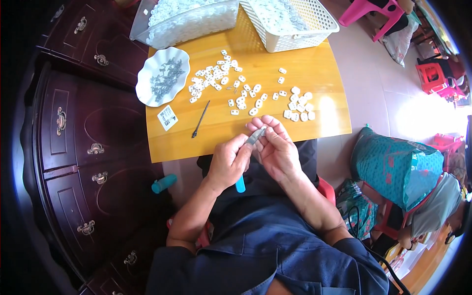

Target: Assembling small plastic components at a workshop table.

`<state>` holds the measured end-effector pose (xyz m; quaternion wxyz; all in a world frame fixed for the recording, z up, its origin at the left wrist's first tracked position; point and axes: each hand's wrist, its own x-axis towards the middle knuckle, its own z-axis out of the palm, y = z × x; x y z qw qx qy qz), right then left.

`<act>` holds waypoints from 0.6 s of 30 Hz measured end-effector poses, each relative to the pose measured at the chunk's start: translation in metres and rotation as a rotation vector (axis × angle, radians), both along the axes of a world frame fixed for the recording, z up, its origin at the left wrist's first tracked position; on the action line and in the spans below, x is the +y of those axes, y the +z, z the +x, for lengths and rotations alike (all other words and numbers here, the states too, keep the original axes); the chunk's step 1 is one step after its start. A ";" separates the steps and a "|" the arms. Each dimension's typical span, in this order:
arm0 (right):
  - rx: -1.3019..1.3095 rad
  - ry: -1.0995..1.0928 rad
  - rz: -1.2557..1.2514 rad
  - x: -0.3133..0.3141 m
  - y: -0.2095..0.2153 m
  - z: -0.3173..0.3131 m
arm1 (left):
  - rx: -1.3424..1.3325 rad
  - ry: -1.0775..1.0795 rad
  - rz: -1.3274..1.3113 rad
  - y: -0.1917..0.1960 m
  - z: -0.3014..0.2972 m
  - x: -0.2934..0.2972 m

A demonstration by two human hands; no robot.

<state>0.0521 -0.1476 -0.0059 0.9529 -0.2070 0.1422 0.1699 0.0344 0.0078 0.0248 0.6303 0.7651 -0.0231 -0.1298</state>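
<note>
Just off the near edge of the table, my left hand is closed round a blue-handled knife. Its short silver blade points up toward my other hand. My right hand pinches a small white plastic piece against the blade tip; most of that piece is hidden by the fingers. Beyond my hands, a loose group of small white two-holed pieces is scattered over the wooden tabletop. Another cluster of white pieces sits to the right.
A wavy white dish holds small dark metal parts. Near it lie a printed white card and a thin dark pointed tool. A clear bin and a white basket hold white pieces. Dark drawers stand left.
</note>
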 end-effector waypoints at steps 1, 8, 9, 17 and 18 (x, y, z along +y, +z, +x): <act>0.002 -0.004 -0.004 0.000 0.000 0.000 | 0.000 0.013 -0.010 0.000 0.000 0.001; 0.018 0.018 -0.002 -0.001 -0.002 0.000 | 0.024 0.041 -0.039 0.001 -0.002 0.002; 0.026 0.019 -0.012 -0.001 -0.002 0.000 | 0.024 0.042 -0.039 0.001 -0.002 0.002; 0.028 0.012 -0.047 0.001 -0.011 -0.003 | 0.028 0.045 0.043 -0.003 -0.004 0.002; 0.020 0.003 -0.070 0.002 -0.011 -0.003 | 0.029 0.047 0.043 -0.004 -0.004 0.002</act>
